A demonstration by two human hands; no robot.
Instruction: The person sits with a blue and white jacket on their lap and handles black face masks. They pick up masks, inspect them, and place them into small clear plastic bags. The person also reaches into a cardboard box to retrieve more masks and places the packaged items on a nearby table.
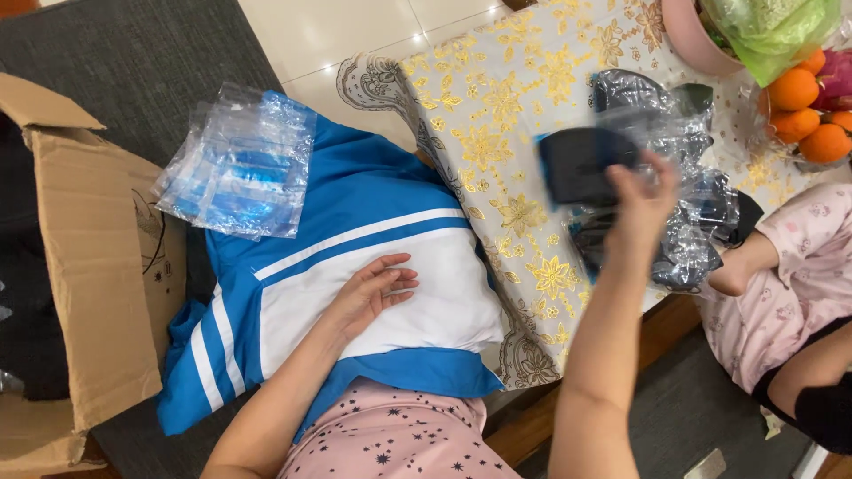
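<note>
Head view: right hand [641, 202] holds bagged dark cloth [579, 164] above table edge [497, 266].

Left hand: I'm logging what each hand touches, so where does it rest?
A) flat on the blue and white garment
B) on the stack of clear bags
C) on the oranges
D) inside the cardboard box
A: the left hand lies palm-down on the white part of the garment across the lap.
</note>
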